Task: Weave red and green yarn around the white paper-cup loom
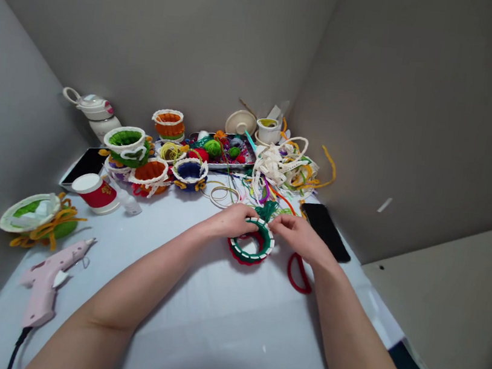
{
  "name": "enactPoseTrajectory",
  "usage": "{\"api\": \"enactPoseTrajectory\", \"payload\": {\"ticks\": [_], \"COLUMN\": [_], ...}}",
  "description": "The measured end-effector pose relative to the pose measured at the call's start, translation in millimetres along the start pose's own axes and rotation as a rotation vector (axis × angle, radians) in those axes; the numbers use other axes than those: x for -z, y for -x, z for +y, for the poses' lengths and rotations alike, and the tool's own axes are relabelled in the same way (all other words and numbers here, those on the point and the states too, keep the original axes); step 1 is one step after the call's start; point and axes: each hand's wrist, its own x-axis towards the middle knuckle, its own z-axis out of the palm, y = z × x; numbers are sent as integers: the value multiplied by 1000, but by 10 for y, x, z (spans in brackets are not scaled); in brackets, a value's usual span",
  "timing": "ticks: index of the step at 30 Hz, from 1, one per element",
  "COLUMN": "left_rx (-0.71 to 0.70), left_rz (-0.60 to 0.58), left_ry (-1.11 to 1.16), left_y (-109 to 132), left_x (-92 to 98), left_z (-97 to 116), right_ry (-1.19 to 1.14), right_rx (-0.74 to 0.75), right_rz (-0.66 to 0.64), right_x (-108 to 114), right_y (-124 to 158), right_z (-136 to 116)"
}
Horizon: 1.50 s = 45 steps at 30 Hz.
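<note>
A ring-shaped frame (248, 259) wound with dark green and red yarn, its rim marked with white segments, rests at the middle of the table. My left hand (237, 221) grips its far left edge, thumb and fingers closed on the rim. At the far right edge, my right hand (296, 233) is pinched; a strand of the green yarn seems to run to its fingertips, too fine to make out surely. Just beyond the ring lies a bundle of dark green yarn (266, 210). A red D-shaped loop (299, 274) lies beside my right wrist.
A pink glue gun (47, 282) lies at the left near a yarn basket (29, 214) and a red paper cup (96, 193). Several small yarn baskets (150, 174), a tray (230, 167) of yarn balls and tangled white cords (276, 164) line the back. A black phone (326, 231) lies right.
</note>
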Motion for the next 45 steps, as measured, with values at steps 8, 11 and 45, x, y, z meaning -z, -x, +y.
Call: {"api": "enactPoseTrajectory", "payload": {"ticks": [8, 11, 45], "left_rx": [17, 12, 14], "left_rz": [-66, -80, 159], "left_ry": [112, 107, 65], "left_y": [-1, -3, -37], "left_x": [-46, -66, -96], "left_z": [81, 78, -9], "right_ry": [55, -61, -397], "right_rx": [60, 5, -117], "right_rz": [16, -10, -25], "right_x": [-86, -121, -237], "right_y": [46, 33, -82], "right_z": [-79, -77, -1]}}
